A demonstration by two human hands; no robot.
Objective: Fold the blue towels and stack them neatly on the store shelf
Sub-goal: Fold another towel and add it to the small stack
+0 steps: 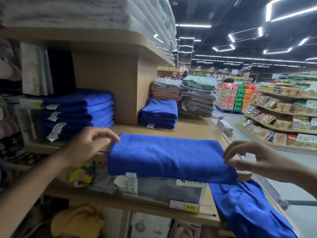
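1. Head view: a folded blue towel (164, 155) lies on the wooden shelf (188, 129), front edge overhanging.
2. Left hand (91, 143) sits at the towel's left corner, fingers loosely curled, fingertip touching it.
3. Right hand (248, 158) pinches the towel's right edge.
4. 2 blue stacks (77, 110) (158, 114) stand behind; another blue towel (247, 206) hangs lower right.

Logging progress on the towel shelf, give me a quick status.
Left hand open at folded blue towel; right hand pinching its right corner. Unfolded blue towel hangs off shelf edge. Nothing blocking.
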